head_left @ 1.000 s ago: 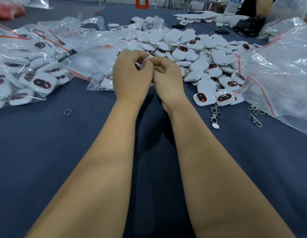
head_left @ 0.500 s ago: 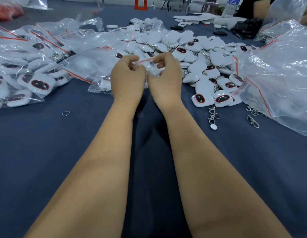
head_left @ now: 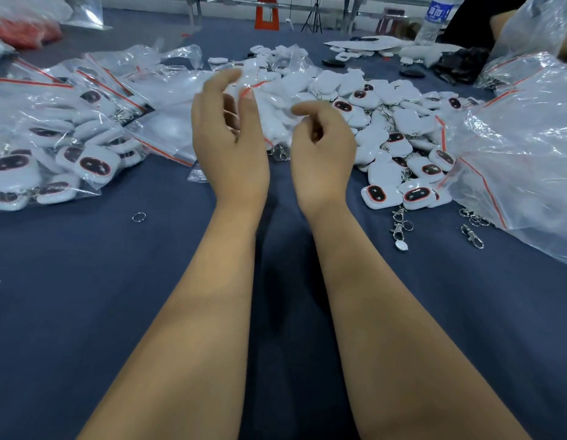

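Clear red-seal zip bag (head_left: pixel 265 101) w/ white keychain (head_left: pixel 275 125) inside; L fingers (head_left: pixel 219 85) spread, R fingers (head_left: pixel 305 108) loosely curled, empty.

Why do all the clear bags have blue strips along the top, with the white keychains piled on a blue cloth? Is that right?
Not quite. The strips along the clear bags are red, not blue, as the head view shows. The rest holds: the white keychains do lie piled on a blue cloth.
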`<move>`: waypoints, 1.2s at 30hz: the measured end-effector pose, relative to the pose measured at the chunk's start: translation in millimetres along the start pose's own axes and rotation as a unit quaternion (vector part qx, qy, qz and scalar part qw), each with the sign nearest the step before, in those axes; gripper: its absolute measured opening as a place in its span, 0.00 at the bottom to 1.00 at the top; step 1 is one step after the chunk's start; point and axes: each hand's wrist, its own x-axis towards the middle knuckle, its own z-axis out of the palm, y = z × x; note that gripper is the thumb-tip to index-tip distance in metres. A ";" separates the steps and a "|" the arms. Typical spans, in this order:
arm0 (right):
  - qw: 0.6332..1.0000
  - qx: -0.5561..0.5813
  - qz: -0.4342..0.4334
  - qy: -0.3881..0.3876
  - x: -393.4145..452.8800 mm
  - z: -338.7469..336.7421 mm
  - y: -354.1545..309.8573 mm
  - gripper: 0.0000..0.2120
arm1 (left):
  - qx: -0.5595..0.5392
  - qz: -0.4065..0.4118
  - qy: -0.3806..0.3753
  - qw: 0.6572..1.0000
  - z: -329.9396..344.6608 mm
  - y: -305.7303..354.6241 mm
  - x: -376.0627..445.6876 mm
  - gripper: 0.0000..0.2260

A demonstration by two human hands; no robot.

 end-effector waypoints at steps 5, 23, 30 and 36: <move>0.999 0.030 -0.013 0.036 -6.2 1.4 -1.3 0.14 | 0.062 -0.050 -0.106 0.991 0.9 1.3 -3.3 0.05; 0.889 -0.439 0.107 0.066 3.5 -79.9 16.7 0.21 | -0.048 0.081 0.178 0.979 -27.7 19.6 28.1 0.05; 0.843 -0.474 0.210 -0.141 15.7 -58.7 31.6 0.33 | 0.318 -0.083 -0.246 0.912 -2.8 -12.6 -12.7 0.11; 0.842 -0.494 0.172 -0.133 31.2 -33.9 38.9 0.27 | 0.344 -0.075 -0.280 0.893 -3.7 -25.3 -5.4 0.13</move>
